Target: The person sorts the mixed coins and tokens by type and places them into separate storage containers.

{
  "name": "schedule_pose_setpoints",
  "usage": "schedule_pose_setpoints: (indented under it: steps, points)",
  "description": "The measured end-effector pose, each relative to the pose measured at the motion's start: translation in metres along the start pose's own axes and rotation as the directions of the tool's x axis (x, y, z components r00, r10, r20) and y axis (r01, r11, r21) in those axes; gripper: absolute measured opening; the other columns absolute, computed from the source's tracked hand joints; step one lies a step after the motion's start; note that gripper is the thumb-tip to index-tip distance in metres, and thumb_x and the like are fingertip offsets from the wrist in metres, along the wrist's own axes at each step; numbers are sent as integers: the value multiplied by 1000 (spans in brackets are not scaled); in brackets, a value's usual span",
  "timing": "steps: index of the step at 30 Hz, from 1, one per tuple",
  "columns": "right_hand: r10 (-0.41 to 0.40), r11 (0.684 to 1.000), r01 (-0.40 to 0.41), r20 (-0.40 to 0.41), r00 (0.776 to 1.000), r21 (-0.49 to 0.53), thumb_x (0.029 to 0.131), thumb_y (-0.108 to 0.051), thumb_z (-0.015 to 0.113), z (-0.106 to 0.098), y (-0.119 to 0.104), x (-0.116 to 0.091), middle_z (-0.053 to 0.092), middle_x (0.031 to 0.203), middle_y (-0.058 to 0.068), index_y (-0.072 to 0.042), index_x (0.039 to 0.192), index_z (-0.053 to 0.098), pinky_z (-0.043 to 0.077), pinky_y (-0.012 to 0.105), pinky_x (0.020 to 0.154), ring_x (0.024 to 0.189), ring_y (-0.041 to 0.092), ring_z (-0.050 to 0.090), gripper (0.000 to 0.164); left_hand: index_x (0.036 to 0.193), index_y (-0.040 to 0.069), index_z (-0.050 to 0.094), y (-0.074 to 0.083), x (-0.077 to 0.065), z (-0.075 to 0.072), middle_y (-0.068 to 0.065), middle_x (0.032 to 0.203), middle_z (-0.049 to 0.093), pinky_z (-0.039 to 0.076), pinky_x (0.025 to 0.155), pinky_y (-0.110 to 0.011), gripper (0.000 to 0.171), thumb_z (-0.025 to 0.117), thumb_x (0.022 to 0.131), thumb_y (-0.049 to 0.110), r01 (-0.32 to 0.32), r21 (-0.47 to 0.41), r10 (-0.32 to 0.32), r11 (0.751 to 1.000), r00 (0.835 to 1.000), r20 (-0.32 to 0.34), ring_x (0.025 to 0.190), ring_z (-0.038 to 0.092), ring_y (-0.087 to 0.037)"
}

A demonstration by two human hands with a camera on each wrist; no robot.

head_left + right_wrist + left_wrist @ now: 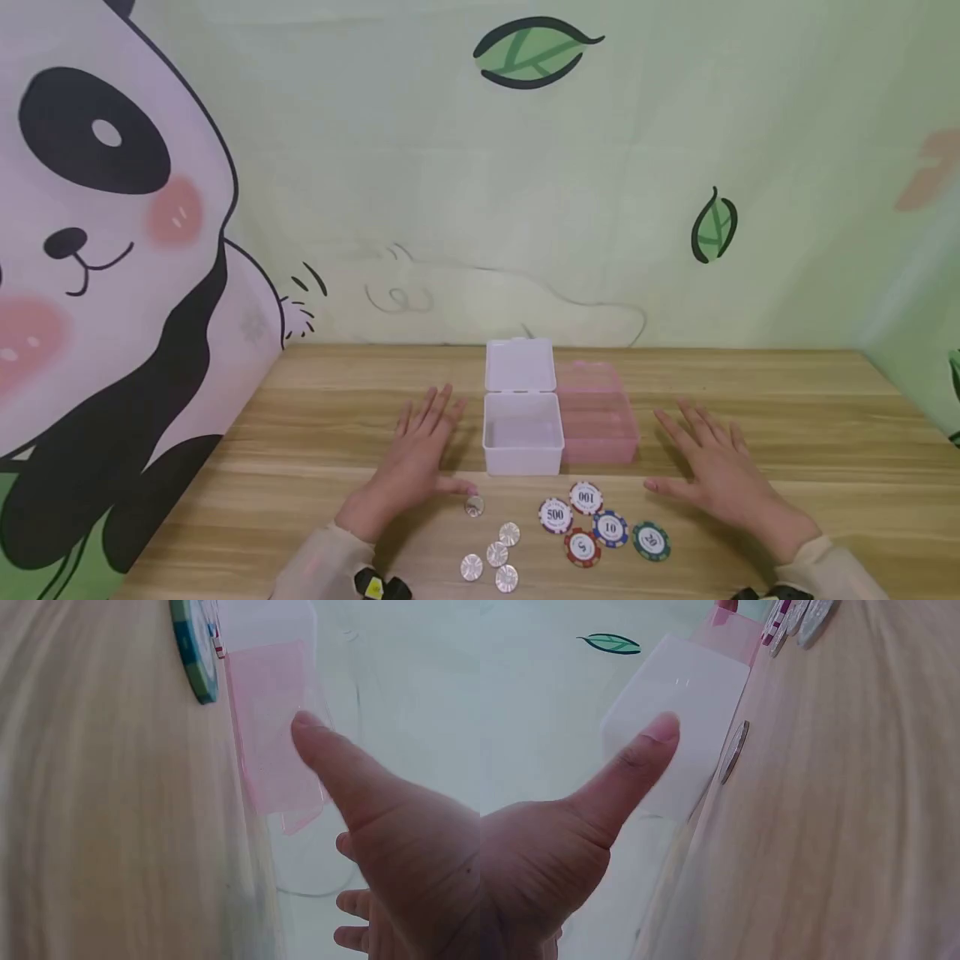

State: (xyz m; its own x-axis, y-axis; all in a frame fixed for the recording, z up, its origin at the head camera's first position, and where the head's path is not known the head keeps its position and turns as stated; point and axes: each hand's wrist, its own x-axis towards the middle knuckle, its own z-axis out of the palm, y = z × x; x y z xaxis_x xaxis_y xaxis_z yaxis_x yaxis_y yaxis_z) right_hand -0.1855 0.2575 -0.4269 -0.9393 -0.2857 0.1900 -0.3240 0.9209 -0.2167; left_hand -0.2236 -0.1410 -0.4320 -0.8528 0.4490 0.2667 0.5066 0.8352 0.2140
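A white plastic box (522, 461) with its lid (520, 365) raised stands beside a pink translucent box (600, 446), whose lid is raised too. Left of the boxes, my left hand (422, 454) is spread with straight fingers, its thumb close to a silver coin (474, 506). My right hand (712, 475) spreads out to the right of the pink box and holds nothing. In front of the boxes lie several poker chips, among them a blue chip marked 10 (611, 528) and a green chip marked 20 (651, 542). Several more silver coins (497, 553) lie to their left.
The wooden table (360, 367) ends at the back against a pale green cloth (420, 167) printed with leaves and a large panda (112, 250). Dark straps (381, 585) circle both wrists over light sleeves.
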Motion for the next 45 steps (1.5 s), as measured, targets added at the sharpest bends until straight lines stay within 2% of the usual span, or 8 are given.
schedule_pose_setpoints:
  steps: [9,17,22,25,27,30,38,45]
  points:
    - [-18,999,19,-49,999,28,82,-56,65,-10,-4,2,25,152,31,-6,149,29,16,73,106,133,55,29,92,151,10,28,5,3,-3,-9,161,17,15,118,-57,115,80,61,57,-28,-69,25,997,999,-40,149,15,-33]
    - [-22,998,32,-165,986,54,85,-40,68,-22,-15,5,51,133,30,1,136,47,30,67,102,120,51,47,69,143,9,43,6,16,-5,-11,148,46,29,114,-54,94,83,66,44,-39,-256,15,966,995,-98,138,39,-33]
    - [-48,992,83,-337,940,92,83,-18,72,-24,-30,8,67,105,19,2,111,63,46,56,89,99,36,61,36,136,9,51,3,25,-4,-14,140,52,34,111,-53,78,83,69,35,-33,-402,-16,915,993,-118,132,45,-34]
    - [-90,989,130,-416,905,70,78,-11,74,-25,-40,8,68,89,8,-2,99,67,54,38,72,82,21,62,23,134,12,54,2,30,-2,-15,140,52,34,111,-53,72,83,71,31,-29,-478,-29,878,993,-113,132,45,-33]
    - [-120,983,168,-442,889,72,75,-8,75,-25,-47,8,66,83,3,-5,93,68,52,26,60,73,12,58,20,133,14,55,1,33,-1,-13,140,52,34,111,-53,69,83,72,30,-24,-512,-33,859,994,-103,133,45,-32]
    - [-159,965,234,-444,882,119,74,-5,76,-25,-61,9,63,78,-5,-8,90,68,43,16,52,66,2,50,19,131,16,57,1,35,3,-11,141,52,33,111,-55,65,82,72,30,-18,-542,-34,840,996,-86,134,44,-32]
    - [-259,888,374,-379,888,268,77,-6,75,-19,-102,11,58,76,-13,-19,85,63,39,14,49,65,-9,43,19,128,16,59,1,33,8,-3,142,52,32,111,-55,60,81,74,30,-43,-553,-4,832,996,-85,135,43,-30]
    - [-390,795,451,-226,893,407,85,-11,70,-11,-127,20,62,80,-10,-17,89,62,42,15,53,71,-6,49,10,130,13,57,2,33,12,-4,144,50,37,108,-54,66,83,73,32,-12,-574,-35,819,997,-71,136,42,-30]
